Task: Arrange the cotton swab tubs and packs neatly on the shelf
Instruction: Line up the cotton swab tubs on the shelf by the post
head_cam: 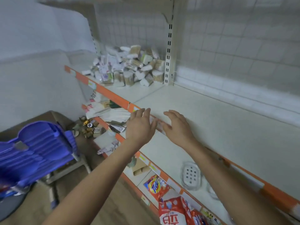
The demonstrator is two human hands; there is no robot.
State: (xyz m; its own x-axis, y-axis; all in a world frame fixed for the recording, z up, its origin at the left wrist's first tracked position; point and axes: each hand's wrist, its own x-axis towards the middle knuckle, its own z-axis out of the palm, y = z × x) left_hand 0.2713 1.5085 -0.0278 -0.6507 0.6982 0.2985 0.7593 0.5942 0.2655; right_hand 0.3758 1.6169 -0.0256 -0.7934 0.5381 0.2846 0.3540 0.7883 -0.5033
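Hovering left hand and right hand over the shelf front edge, centre frame; both hands flat-fingered, apart, holding nothing. Jumbled swab pile sits upper centre, well apart from them. My plan: lift tubs out first, stand them in rows, then stack packs alongside.

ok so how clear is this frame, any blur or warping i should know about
Head view: soft throughout, dim flat light, no glare; blue basket at left smeared by motion blur; cotton swab pile fuzzy, labels unreadable; left hand and right hand slightly blurred; wide-angle stretch toward the corners.
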